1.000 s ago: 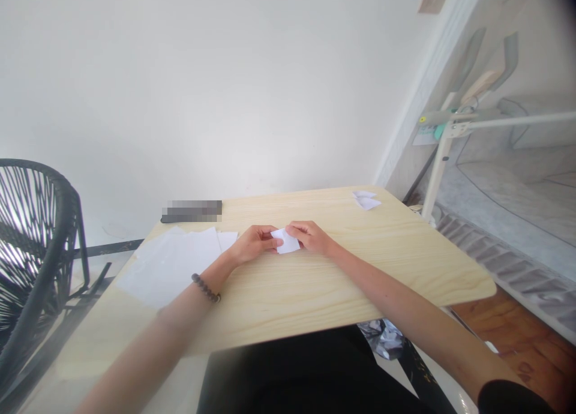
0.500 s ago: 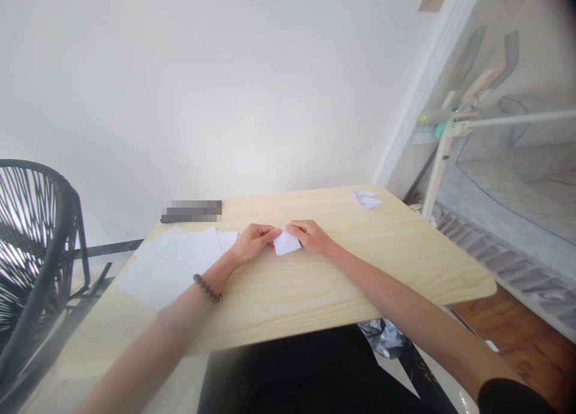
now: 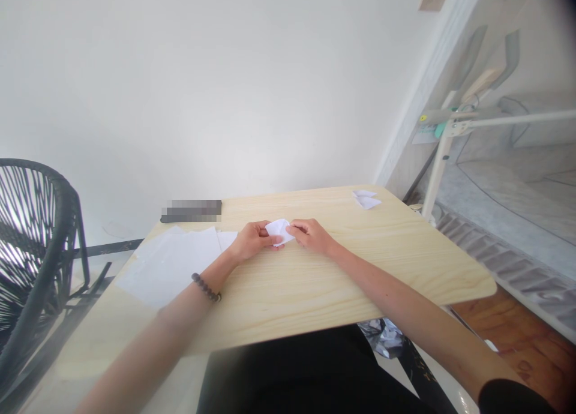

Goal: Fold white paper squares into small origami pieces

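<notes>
A small folded piece of white paper [image 3: 278, 229] is held between both hands just above the light wooden table [image 3: 315, 288]. My left hand [image 3: 254, 240] grips its left side, with the thumb across the front and fingers behind. At the right edge, my right hand [image 3: 309, 234] pinches the paper between thumb and fingers. Left of my left hand lie loose white paper sheets [image 3: 175, 264], partly hidden by my forearm. A folded white paper shape [image 3: 366, 199] rests near the table's far right corner.
A dark, pixelated object [image 3: 191, 211] lies at the table's back left edge, by the wall. To the left stands a black woven chair [image 3: 58, 222]. On the right is a white metal frame [image 3: 438, 171] with grey handles. Crumpled silvery material [image 3: 382, 337] shows below the front edge.
The folded paper has turned and shifted slightly up and left. My left thumb now lies across its lower front, and my right fingers have moved to its right edge.
</notes>
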Demonstrator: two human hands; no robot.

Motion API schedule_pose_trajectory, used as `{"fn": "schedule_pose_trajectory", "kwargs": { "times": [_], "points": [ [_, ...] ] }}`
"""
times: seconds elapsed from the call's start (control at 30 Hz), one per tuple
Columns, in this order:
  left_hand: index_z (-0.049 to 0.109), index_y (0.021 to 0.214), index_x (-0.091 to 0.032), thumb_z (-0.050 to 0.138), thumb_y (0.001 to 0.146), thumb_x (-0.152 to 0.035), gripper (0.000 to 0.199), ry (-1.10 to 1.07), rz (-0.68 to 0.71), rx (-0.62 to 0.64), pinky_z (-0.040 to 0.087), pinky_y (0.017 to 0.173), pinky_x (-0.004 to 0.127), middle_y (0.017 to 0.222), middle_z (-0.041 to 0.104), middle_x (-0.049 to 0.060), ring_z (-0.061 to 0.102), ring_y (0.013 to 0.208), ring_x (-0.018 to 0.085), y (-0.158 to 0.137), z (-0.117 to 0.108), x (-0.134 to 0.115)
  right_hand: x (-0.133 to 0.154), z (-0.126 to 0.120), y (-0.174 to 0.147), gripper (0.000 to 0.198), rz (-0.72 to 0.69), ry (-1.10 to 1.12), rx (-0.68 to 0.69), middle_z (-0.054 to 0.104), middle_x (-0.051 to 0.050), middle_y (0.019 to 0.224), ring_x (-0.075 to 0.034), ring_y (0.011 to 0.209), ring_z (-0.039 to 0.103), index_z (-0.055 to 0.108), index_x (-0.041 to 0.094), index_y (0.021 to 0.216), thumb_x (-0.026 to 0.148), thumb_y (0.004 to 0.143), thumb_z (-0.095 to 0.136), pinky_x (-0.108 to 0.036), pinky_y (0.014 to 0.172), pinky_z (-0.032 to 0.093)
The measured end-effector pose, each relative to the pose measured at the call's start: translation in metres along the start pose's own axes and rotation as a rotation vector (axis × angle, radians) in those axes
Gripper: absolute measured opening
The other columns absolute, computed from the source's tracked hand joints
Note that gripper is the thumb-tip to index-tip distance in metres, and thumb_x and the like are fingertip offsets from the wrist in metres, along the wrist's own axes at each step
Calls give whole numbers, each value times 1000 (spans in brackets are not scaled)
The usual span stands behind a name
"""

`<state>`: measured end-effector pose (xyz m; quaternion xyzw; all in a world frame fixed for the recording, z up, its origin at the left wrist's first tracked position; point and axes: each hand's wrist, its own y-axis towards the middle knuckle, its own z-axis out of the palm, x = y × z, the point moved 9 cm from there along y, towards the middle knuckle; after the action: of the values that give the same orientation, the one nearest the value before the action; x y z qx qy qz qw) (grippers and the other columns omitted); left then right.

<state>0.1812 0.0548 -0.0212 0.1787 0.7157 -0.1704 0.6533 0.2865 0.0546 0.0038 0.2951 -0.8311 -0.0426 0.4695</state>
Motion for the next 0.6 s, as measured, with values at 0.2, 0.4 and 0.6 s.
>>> {"fn": "schedule_pose_trajectory", "kwargs": {
  "times": [0.2, 0.4, 0.6],
  "points": [
    [57, 86, -11, 67, 64, -25, 28, -13, 25, 60, 47, 61, 27, 70, 64, 4, 59, 63, 14, -1, 3, -3, -5, 13, -2, 33, 85, 185, 146, 43, 4, 47, -6, 44, 39, 42, 16, 58, 37, 82, 36, -19, 48, 31],
    [56, 84, -11, 66, 64, -26, 27, 9, 0, 73, 48, 63, 28, 70, 64, 4, 60, 64, 15, 0, 7, 2, -2, 7, -2, 29, 89, 208, 67, 42, 5, 49, -6, 44, 39, 46, 16, 68, 40, 81, 37, -19, 45, 30],
    [56, 83, -11, 65, 64, -28, 27, 46, 3, 66, 49, 60, 29, 69, 64, 5, 59, 63, 15, 0, 9, 0, -6, 9, 0, 29, 76, 250, 91, 43, 4, 50, -6, 45, 40, 46, 16, 64, 38, 81, 38, -19, 47, 31]
  ]
}}
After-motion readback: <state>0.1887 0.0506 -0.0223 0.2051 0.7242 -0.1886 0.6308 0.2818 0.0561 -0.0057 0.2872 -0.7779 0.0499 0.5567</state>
